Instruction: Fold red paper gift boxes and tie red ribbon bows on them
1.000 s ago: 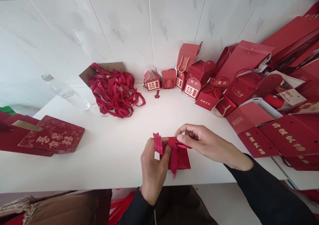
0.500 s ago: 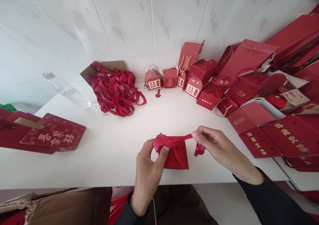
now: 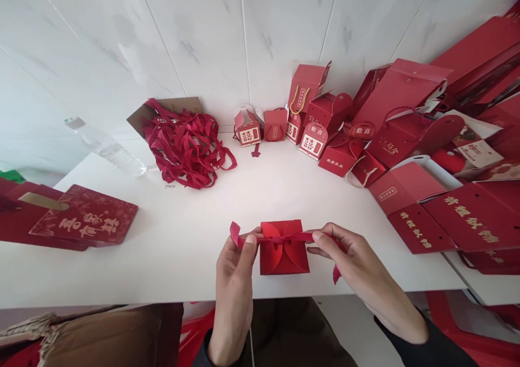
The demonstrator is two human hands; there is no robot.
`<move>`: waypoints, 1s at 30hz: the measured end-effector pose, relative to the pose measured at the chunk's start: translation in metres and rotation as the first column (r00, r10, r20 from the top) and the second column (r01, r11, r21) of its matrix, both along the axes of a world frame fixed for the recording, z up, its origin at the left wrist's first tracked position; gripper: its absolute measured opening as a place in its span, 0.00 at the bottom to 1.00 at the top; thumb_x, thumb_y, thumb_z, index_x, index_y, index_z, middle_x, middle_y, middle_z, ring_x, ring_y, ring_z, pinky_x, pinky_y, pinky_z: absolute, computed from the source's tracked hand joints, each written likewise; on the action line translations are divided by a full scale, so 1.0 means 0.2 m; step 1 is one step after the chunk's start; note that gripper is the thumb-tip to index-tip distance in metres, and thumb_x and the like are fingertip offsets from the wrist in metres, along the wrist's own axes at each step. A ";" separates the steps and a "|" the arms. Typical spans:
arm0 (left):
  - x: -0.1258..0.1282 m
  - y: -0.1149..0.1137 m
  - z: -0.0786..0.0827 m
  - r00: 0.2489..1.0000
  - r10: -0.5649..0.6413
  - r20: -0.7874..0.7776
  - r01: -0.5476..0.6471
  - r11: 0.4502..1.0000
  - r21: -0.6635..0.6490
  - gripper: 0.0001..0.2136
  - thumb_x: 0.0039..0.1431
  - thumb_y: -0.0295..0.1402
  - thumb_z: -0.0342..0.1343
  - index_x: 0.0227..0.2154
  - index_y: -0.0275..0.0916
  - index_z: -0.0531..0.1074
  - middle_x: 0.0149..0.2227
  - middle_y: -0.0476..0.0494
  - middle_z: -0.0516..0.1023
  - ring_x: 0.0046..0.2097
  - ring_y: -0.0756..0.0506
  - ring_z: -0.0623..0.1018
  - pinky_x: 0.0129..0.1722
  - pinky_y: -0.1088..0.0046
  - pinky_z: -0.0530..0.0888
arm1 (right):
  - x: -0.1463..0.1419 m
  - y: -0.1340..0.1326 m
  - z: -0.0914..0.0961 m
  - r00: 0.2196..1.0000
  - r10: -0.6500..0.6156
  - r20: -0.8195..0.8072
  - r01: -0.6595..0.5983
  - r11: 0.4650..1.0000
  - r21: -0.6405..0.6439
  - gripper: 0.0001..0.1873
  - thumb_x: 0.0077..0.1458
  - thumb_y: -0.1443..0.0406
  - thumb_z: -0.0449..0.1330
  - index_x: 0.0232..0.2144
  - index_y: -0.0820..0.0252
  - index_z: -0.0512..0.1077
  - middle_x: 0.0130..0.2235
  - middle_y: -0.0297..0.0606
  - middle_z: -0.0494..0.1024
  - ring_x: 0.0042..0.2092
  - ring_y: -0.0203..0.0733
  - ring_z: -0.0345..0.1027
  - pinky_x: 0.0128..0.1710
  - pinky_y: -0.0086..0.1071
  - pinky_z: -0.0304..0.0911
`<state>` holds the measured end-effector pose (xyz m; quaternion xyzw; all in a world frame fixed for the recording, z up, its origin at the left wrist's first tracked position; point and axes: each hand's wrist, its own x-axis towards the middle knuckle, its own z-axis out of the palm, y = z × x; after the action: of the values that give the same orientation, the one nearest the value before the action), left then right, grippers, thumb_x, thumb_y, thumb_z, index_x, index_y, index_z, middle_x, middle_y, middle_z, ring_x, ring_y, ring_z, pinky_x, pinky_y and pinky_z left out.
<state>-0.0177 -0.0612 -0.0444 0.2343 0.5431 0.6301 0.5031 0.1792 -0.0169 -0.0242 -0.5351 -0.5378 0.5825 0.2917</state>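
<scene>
A small red gift box (image 3: 284, 261) with curved, petal-like top flaps sits near the front edge of the white table. Across its top runs a red ribbon (image 3: 298, 237), crossed or knotted over the middle of the flaps. To the left of the box, my left hand (image 3: 238, 264) pinches one length of the ribbon between thumb and fingers, its tail sticking up past the thumb. On the other side my right hand (image 3: 345, 253) grips the opposite length, whose end hangs below the fingers. Between the two hands the ribbon looks stretched nearly straight.
Behind lies a heap of red ribbons (image 3: 190, 150) spilling from a brown box (image 3: 136, 118), beside a clear plastic bottle (image 3: 105, 147). Several red gift boxes (image 3: 339, 158) line the back and right. Flat red boxes (image 3: 89, 215) lie at left; a cardboard carton (image 3: 105, 337) stands below the table edge.
My left hand has moved left off the box and now holds a ribbon end instead of the bunched loop. The ribbon has been drawn out sideways, and the flaps show more fully.
</scene>
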 end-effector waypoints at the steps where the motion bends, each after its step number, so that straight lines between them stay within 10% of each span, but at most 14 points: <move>1: 0.00 0.00 0.00 1.000 -0.004 -0.002 0.004 1.000 0.006 0.15 0.58 0.47 0.65 0.38 0.39 0.79 0.45 0.40 0.83 0.56 0.39 0.79 0.61 0.59 0.73 | 0.00 0.00 0.00 0.999 -0.030 -0.021 0.030 1.000 0.001 0.21 0.65 0.46 0.58 0.28 0.53 0.67 0.41 0.39 0.81 0.50 0.57 0.77 0.50 0.45 0.72; 8: -0.03 -0.04 -0.06 0.986 0.028 -0.167 -0.046 0.993 -0.105 0.17 0.59 0.51 0.64 0.37 0.41 0.77 0.39 0.44 0.80 0.48 0.42 0.80 0.53 0.66 0.75 | 0.06 0.03 -0.06 0.967 -0.202 0.153 0.192 0.978 0.077 0.19 0.65 0.49 0.55 0.30 0.55 0.71 0.47 0.45 0.81 0.46 0.56 0.77 0.23 0.32 0.63; 15: -0.04 -0.07 -0.01 0.909 -0.121 -0.398 0.095 0.992 -0.084 0.17 0.65 0.51 0.55 0.42 0.44 0.77 0.42 0.43 0.80 0.46 0.42 0.77 0.48 0.67 0.72 | 0.05 -0.03 -0.07 0.874 -0.367 0.319 0.231 0.891 0.392 0.22 0.63 0.44 0.56 0.48 0.51 0.69 0.46 0.43 0.76 0.47 0.53 0.68 0.36 0.39 0.67; 21: 0.01 0.01 -0.02 0.894 -0.104 -0.436 0.110 0.994 -0.012 0.15 0.64 0.49 0.58 0.41 0.43 0.77 0.44 0.42 0.78 0.42 0.43 0.75 0.42 0.67 0.72 | -0.03 -0.05 -0.08 0.943 -0.054 0.327 -0.041 0.959 0.279 0.17 0.68 0.48 0.53 0.45 0.51 0.71 0.31 0.36 0.74 0.33 0.45 0.65 0.31 0.36 0.63; 30: 0.13 -0.05 0.00 0.970 -0.006 -0.245 0.018 0.999 0.048 0.11 0.64 0.45 0.60 0.37 0.42 0.75 0.35 0.46 0.80 0.38 0.45 0.77 0.40 0.70 0.74 | -0.09 -0.09 0.00 0.962 -0.268 -0.054 0.273 0.950 0.150 0.17 0.64 0.47 0.60 0.43 0.51 0.71 0.35 0.36 0.77 0.36 0.44 0.73 0.34 0.34 0.71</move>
<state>0.0086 -0.0707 -0.0445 0.3259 0.5837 0.6066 0.4302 0.1617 -0.0348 -0.0242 -0.5696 -0.4985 0.5021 0.4183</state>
